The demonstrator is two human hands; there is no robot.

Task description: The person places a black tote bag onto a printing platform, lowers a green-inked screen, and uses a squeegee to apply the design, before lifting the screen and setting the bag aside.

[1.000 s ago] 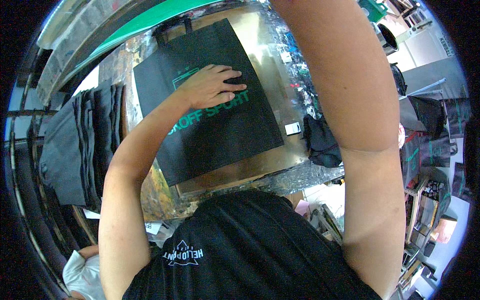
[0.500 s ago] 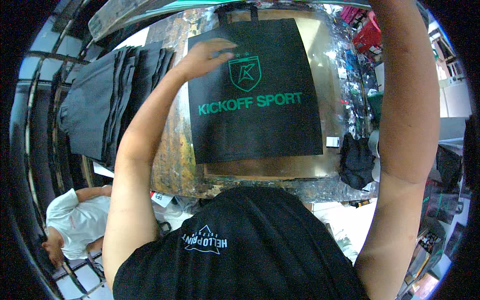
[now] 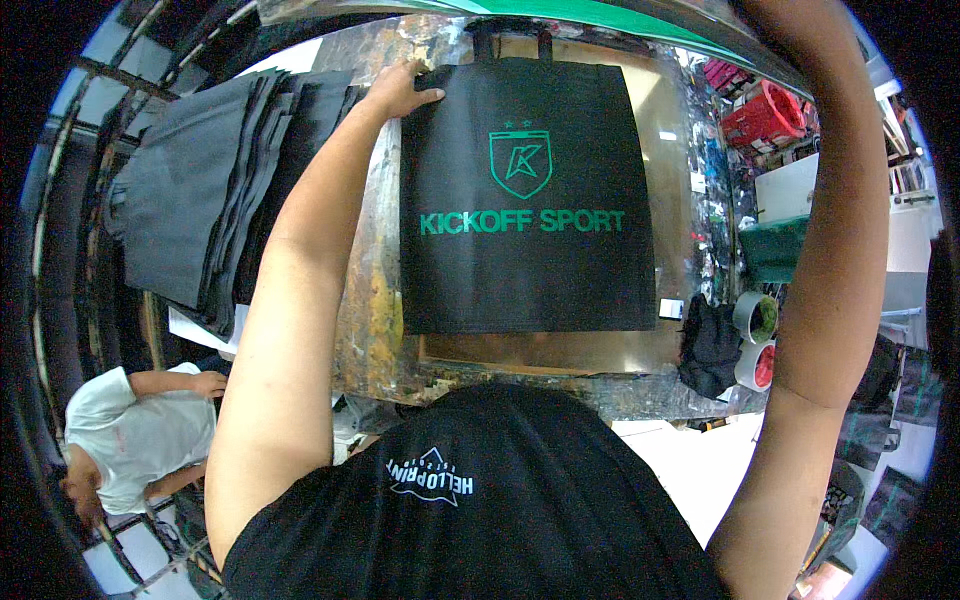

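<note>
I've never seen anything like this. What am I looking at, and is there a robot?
No robot: it's a person working bare-handed. The camera sits on their head, looking down, and its wide lens bends straight edges. A black bag with a green print lies over a stained table. The left hand is at the bag's upper left corner; whether it grips is unclear. The right arm reaches up, its hand out of view. To the left is a black stack; at lower left, another person in white.
</note>
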